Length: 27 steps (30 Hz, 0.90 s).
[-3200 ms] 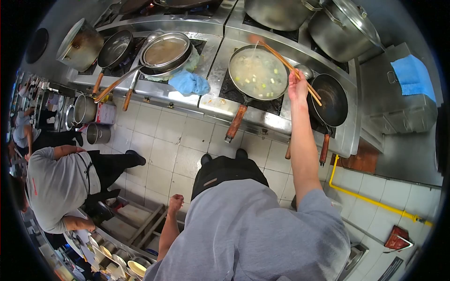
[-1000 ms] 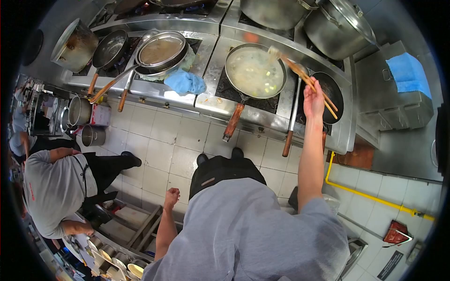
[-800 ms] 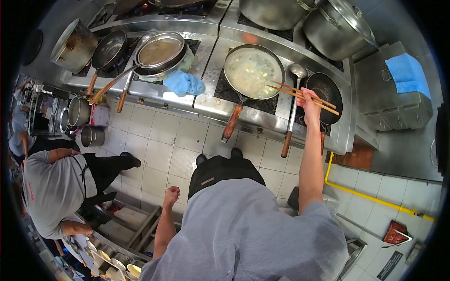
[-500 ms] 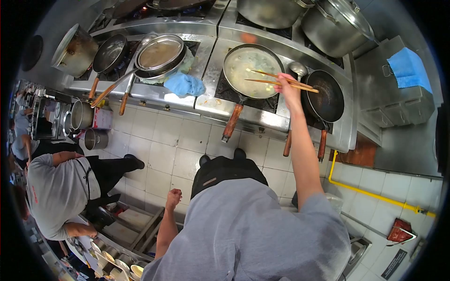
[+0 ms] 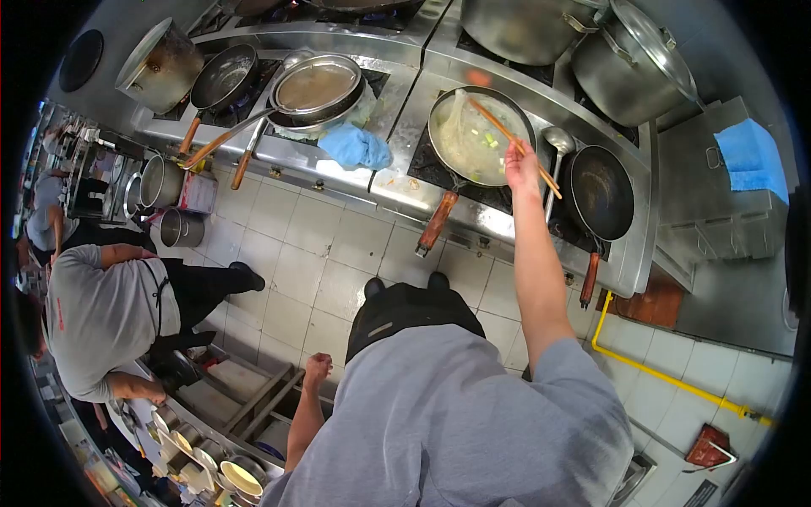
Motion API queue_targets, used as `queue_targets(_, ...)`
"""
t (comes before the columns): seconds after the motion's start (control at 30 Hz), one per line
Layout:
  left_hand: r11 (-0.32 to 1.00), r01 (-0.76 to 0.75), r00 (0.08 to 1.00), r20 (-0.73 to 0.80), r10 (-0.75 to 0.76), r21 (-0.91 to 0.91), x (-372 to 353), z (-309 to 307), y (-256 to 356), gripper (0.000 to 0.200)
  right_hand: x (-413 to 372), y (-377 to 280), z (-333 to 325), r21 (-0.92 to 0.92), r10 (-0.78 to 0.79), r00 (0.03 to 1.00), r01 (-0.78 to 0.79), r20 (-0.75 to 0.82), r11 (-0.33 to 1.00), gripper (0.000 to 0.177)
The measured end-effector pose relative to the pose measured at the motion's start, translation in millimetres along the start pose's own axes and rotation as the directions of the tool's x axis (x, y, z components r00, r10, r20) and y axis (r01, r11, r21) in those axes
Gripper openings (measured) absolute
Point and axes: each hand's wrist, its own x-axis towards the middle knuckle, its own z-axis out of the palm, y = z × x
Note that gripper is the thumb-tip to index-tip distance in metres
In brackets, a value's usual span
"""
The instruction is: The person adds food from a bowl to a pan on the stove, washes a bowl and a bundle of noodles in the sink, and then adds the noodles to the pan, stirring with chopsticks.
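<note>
My right hand [image 5: 522, 165] is closed around a pair of wooden chopsticks [image 5: 500, 123], held over a frying pan [image 5: 528, 118] on the stove. Their tips are at the pan's far side, where a bundle of pale strands like noodles [image 5: 454, 127] is drawn up out of the whitish broth [image 5: 473, 156]. Small green and yellow pieces float in the liquid. The pan's wooden handle [image 5: 438, 222] points toward me, untouched. My left hand [image 5: 318, 369] hangs low at my side with its fingers curled, and nothing shows in it.
A ladle [image 5: 557, 142] and a dark empty pan [image 5: 601, 194] sit right of the frying pan. To the left are a blue cloth [image 5: 355, 146] and a strainer [image 5: 317, 87] over a pan. Large pots [image 5: 629, 76] stand behind. A co-worker [image 5: 110, 313] is at the left counter.
The chopsticks, spread apart in the broth before, are now together, with their tips farther back and the pale strands raised. The view has shifted slightly; my left hand stays low.
</note>
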Motion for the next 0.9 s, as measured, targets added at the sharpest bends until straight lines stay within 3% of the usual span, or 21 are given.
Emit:
queue_targets(0.17, 1.0, -0.011, 0.998, 0.068, 0.009, 0.023, 9, 0, -16, 0.014, -25, -54, 22, 0.091, -0.04, 0.983, 0.024, 0.181, 0.996, 0.02)
queue_targets(0.3, 0.999, -0.045, 0.997, 0.061, 0.045, -0.002, 23, -1, -1, 0.013, -60, -102, 39, 0.042, -0.176, 0.937, 0.171, 0.302, 0.984, 0.024)
queue_targets(0.47, 0.996, -0.084, 0.994, 0.066, 0.083, 0.009, 28, -2, 45, 0.011, -85, -123, 11, -0.303, -0.208, 0.96, 0.259, 0.189, 0.917, 0.024)
queue_targets(0.57, 0.992, -0.124, 0.99, 0.072, 0.121, 0.034, 34, 2, 59, 0.01, -95, -121, -15, -0.575, -0.222, 0.947, 0.317, 0.232, 0.754, 0.025)
queue_targets(0.73, 0.993, -0.109, 0.989, 0.107, 0.104, 0.045, 34, 4, 65, 0.012, -109, -118, -24, -0.623, -0.275, 0.938, 0.347, 0.212, 0.701, 0.026)
queue_targets(0.9, 0.991, -0.09, 0.992, 0.101, 0.08, 0.099, 35, -2, 56, 0.013, -115, -105, -12, -0.75, -0.194, 0.946, 0.325, 0.26, 0.576, 0.025)
